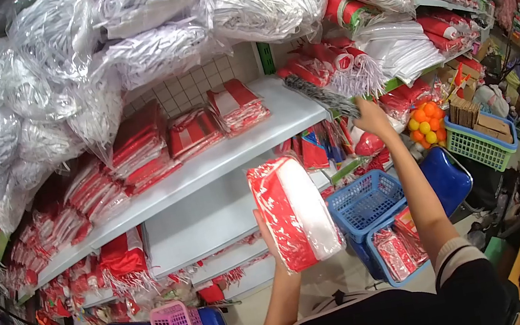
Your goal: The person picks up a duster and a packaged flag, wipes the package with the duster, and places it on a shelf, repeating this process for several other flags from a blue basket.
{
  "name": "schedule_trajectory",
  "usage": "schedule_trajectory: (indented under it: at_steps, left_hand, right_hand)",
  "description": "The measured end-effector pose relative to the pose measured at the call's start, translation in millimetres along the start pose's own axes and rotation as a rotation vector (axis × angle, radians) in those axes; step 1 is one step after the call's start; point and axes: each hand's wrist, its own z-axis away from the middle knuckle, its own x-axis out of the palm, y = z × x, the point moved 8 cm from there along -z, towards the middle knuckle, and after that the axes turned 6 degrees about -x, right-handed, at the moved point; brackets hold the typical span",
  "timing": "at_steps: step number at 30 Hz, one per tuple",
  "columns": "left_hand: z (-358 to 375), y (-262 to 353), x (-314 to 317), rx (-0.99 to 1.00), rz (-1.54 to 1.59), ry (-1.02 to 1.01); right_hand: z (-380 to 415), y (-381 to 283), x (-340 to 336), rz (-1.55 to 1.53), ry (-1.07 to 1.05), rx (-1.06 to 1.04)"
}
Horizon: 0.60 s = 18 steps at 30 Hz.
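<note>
— Red-and-white cloth in clear plastic, that's what the left hand point(271, 239) holds: a packet of folded flags point(295, 211), gripped from underneath and stood on edge just below the white shelf point(206, 164).

— And the other hand?

— The right hand point(372, 116) is up at the right end of that shelf, fingers closed on the end of a dark grey patterned roll point(324, 94) that lies across the shelf's corner. More tasselled red-and-white rolls point(340, 68) are piled just behind it.

— So shelving, you reckon?

— Looks that way to me. Left of the packet, on the same shelf, sit stacks of similar flag packets point(191, 132), with bare board between them and the roll. I'd judge the roll is being shifted or steadied.

— What does the next move need?

— Probably freeing the right hand, then laying the packet flat on that bare stretch. Below the shelf's right end, blue baskets point(377, 212) hold more packets.
</note>
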Motion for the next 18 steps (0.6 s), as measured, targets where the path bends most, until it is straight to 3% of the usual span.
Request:
schedule_trajectory:
  at_steps: [5, 8, 10, 11, 13, 14, 15, 16, 18]
  left_hand:
    - [12.1, 3.5, -23.5, 0.083, 0.074, 0.055]
    - [15.8, 15.1, -32.9, 0.115, 0.099, 0.143]
    - [16.0, 25.3, -55.0, 0.137, 0.110, 0.168]
    - [14.7, 29.3, -37.4, 0.152, 0.059, 0.188]
    - [1.9, 48.8, -46.1, 0.220, -0.009, 0.235]
    - [-4.2, 56.9, -48.7, 0.249, -0.042, 0.262]
    - [-12.6, 59.7, -33.6, 0.234, -0.054, 0.239]
    - [-21.6, 63.2, -9.0, 0.220, -0.068, 0.216]
    - [-45.2, 79.4, 12.2, 0.232, -0.147, 0.183]
  right_hand:
    - [-87.3, -14.6, 81.8, 0.138, -0.135, 0.141]
    - [-81.3, -53.9, 70.4, 0.390, 0.152, 0.073]
    - [-62.3, -85.6, 55.3, 0.180, 0.194, -0.003]
    - [-42.2, -100.7, 46.8, 0.070, 0.243, -0.084]
    - [2.2, -124.1, 68.3, -0.629, -0.145, -0.161]
    - [37.4, -140.2, 80.9, -0.995, -0.469, -0.036]
    - [69.0, -153.3, 85.5, -1.195, -0.656, -0.071]
    - [91.4, -176.7, 58.4, -1.376, -0.761, 0.000]
    - [102.5, -188.5, 48.1, -1.525, -0.741, -0.013]
